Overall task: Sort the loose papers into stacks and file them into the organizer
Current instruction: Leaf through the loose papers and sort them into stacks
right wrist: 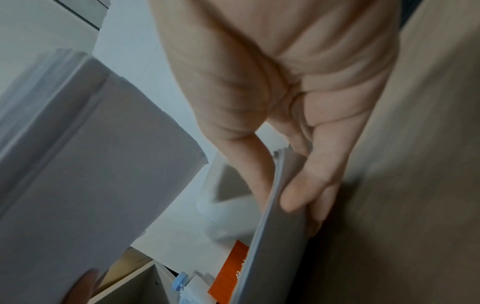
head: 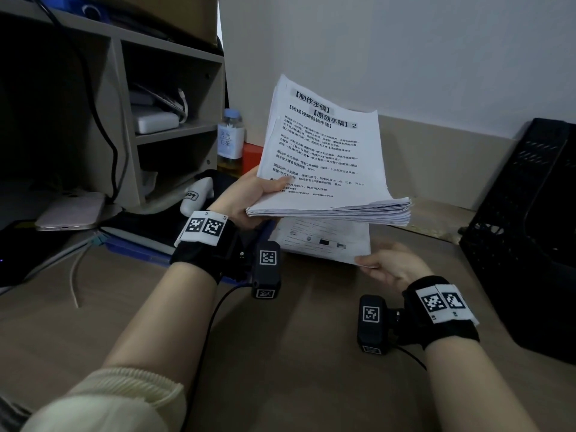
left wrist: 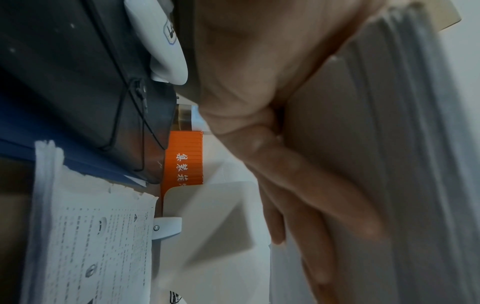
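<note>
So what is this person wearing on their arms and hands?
Both hands, left and right, are bare. Each wrist has a black strap with white square-patterned tags and a small black camera box trailing a black cable. A cream knitted sleeve covers the left forearm.

Bottle (head: 230, 137) beside orange box (head: 251, 157); phone (head: 70, 210) left.

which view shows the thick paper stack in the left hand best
The head view: the thick paper stack shows whole, top page readable, gripped by the left hand. The left wrist view shows only its blurred edge, the right wrist view its grey underside.
</note>
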`<action>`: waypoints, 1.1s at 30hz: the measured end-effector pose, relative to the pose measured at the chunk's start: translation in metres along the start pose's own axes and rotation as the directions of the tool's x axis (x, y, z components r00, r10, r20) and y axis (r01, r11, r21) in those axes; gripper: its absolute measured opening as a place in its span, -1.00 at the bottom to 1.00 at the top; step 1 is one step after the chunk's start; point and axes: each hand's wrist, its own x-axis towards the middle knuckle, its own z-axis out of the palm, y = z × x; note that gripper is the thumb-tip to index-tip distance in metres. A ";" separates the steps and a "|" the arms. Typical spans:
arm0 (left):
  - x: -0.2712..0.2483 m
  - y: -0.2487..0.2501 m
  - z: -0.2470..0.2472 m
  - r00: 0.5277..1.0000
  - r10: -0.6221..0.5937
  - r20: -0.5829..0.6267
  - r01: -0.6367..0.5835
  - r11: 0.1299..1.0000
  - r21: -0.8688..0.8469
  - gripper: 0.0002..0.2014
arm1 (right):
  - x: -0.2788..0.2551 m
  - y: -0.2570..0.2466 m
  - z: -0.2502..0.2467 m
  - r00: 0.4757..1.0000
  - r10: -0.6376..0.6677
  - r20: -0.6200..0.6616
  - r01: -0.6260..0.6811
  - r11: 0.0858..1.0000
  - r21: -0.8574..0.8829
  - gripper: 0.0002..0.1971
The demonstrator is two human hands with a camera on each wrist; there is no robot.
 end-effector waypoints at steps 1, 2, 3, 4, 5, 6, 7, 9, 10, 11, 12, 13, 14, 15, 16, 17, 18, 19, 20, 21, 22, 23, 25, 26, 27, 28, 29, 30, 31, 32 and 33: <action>0.000 0.000 0.000 1.000 0.000 0.002 0.000 1.000 0.004 -0.66 | 0.001 0.001 0.000 1.000 0.013 0.011 -0.013 1.000 -0.014 -0.41; 0.000 0.000 0.000 1.000 0.003 0.000 -0.003 1.000 0.010 -0.67 | 0.002 0.002 0.000 0.999 0.030 0.025 -0.029 0.999 -0.035 -0.41; 0.000 0.000 0.000 1.000 0.006 -0.001 -0.006 1.000 0.017 -0.67 | 0.000 0.002 0.000 0.998 0.046 0.037 -0.043 0.996 -0.076 -0.43; 0.000 0.000 0.000 1.000 0.007 -0.002 -0.007 1.000 0.023 -0.65 | -0.001 0.003 0.000 0.997 0.059 0.040 -0.053 0.990 -0.129 -0.46; 0.000 0.000 0.000 1.000 0.007 -0.004 -0.007 1.000 0.026 -0.64 | -0.003 0.002 0.000 0.997 0.067 0.038 -0.059 0.980 -0.192 -0.48; 0.000 0.000 0.000 1.000 0.007 -0.005 -0.007 1.000 0.027 -0.63 | -0.004 0.002 -0.001 0.997 0.068 0.031 -0.058 0.968 -0.246 -0.49; 0.001 -0.001 0.000 1.000 0.008 -0.005 -0.008 1.000 0.030 -0.63 | -0.003 0.002 -0.001 0.998 0.063 0.021 -0.055 0.955 -0.293 -0.49; 0.001 -0.001 0.000 1.000 0.012 -0.002 -0.012 0.999 0.036 -0.66 | -0.002 0.002 -0.002 0.998 0.067 0.000 -0.063 0.938 -0.342 -0.51; 0.001 -0.001 0.000 1.000 0.013 -0.004 -0.013 0.999 0.032 -0.68 | -0.002 0.002 -0.002 0.997 0.072 -0.008 -0.070 0.931 -0.357 -0.52; 0.001 -0.001 0.001 1.000 0.013 -0.006 -0.012 1.000 0.027 -0.68 | -0.002 0.001 -0.003 0.997 0.073 -0.017 -0.074 0.922 -0.379 -0.52; 0.001 -0.002 0.001 1.000 0.012 -0.007 -0.012 1.000 0.029 -0.67 | -0.003 0.001 -0.003 0.997 0.069 -0.022 -0.072 0.915 -0.398 -0.52; 0.001 -0.002 0.000 1.000 0.011 -0.007 -0.011 0.999 0.036 -0.65 | -0.004 0.000 -0.003 0.998 0.057 -0.026 -0.063 0.909 -0.412 -0.51; 0.001 -0.002 0.000 1.000 0.010 -0.007 -0.010 0.999 0.042 -0.64 | -0.003 0.000 -0.004 0.998 0.045 -0.032 -0.054 0.907 -0.417 -0.50; 0.002 -0.002 0.000 1.000 0.007 -0.007 -0.007 0.999 0.041 -0.64 | -0.003 0.000 -0.004 0.999 0.033 -0.039 -0.046 0.910 -0.412 -0.49; 0.002 -0.002 0.000 1.000 0.001 -0.007 -0.001 0.999 0.036 -0.64 | -0.002 0.002 -0.004 0.998 0.029 -0.050 -0.046 0.916 -0.398 -0.46; 0.002 -0.002 0.000 1.000 -0.005 -0.005 0.005 1.000 0.027 -0.64 | -0.001 0.002 -0.003 0.998 0.024 -0.061 -0.045 0.922 -0.386 -0.42; 0.002 -0.002 -0.001 1.000 -0.011 -0.003 0.011 1.000 0.016 -0.64 | 0.000 0.003 -0.003 0.998 0.026 -0.063 -0.048 0.924 -0.379 -0.38; 0.002 -0.002 -0.001 1.000 -0.016 -0.003 0.016 1.000 0.008 -0.63 | 0.002 0.004 -0.003 0.998 0.022 -0.056 -0.042 0.926 -0.376 -0.34; 0.003 -0.002 -0.001 1.000 -0.022 -0.005 0.022 1.000 0.004 -0.61 | 0.003 0.004 -0.002 0.998 0.023 -0.055 -0.041 0.929 -0.368 -0.32; 0.003 -0.003 -0.002 1.000 -0.026 -0.011 0.026 1.000 0.003 -0.59 | 0.003 0.004 -0.002 0.998 0.017 -0.058 -0.037 0.932 -0.360 -0.30; 0.003 -0.003 -0.002 0.999 -0.029 -0.015 0.029 1.000 0.001 -0.58 | 0.004 0.004 -0.002 0.998 0.018 -0.058 -0.037 0.934 -0.356 -0.29; 0.004 -0.003 -0.002 0.999 -0.031 -0.018 0.031 1.000 -0.002 -0.57 | 0.006 0.005 -0.002 0.998 0.014 -0.053 -0.032 0.935 -0.354 -0.28; 0.004 -0.004 -0.001 0.999 -0.034 -0.014 0.034 0.999 -0.001 -0.57 | 0.005 0.007 0.000 0.999 0.027 -0.046 -0.043 0.922 -0.385 -0.30; 0.004 -0.004 0.000 0.999 -0.035 -0.012 0.035 0.999 0.004 -0.58 | 0.004 0.007 0.001 0.998 0.044 -0.044 -0.058 0.912 -0.405 -0.32; 0.004 -0.004 0.000 0.999 -0.034 -0.010 0.034 0.999 0.009 -0.58 | 0.005 0.008 0.001 0.998 0.056 -0.039 -0.067 0.904 -0.423 -0.33; 0.004 -0.004 0.000 0.999 -0.032 -0.010 0.032 0.999 0.016 -0.57 | 0.002 0.008 0.002 0.997 0.072 -0.036 -0.081 0.896 -0.437 -0.36; 0.005 -0.004 0.000 0.999 -0.030 -0.010 0.030 0.999 0.024 -0.57 | 0.001 0.008 0.002 0.996 0.088 -0.025 -0.090 0.893 -0.441 -0.40; 0.005 -0.004 0.000 1.000 -0.028 -0.009 0.029 0.999 0.030 -0.57 | -0.001 0.008 0.003 0.994 0.107 -0.021 -0.105 0.893 -0.438 -0.42; 0.005 -0.005 0.000 1.000 -0.029 -0.009 0.029 0.999 0.034 -0.57 | -0.002 0.009 0.004 0.993 0.118 -0.012 -0.111 0.894 -0.435 -0.44; 0.005 -0.005 -0.001 0.999 -0.032 -0.009 0.032 0.999 0.037 -0.57 | -0.004 0.008 0.005 0.992 0.126 -0.007 -0.117 0.895 -0.430 -0.46; 0.006 -0.006 0.000 0.999 -0.036 -0.011 0.037 0.999 0.041 -0.57 | -0.001 0.009 0.004 0.993 0.115 -0.013 -0.110 0.900 -0.422 -0.47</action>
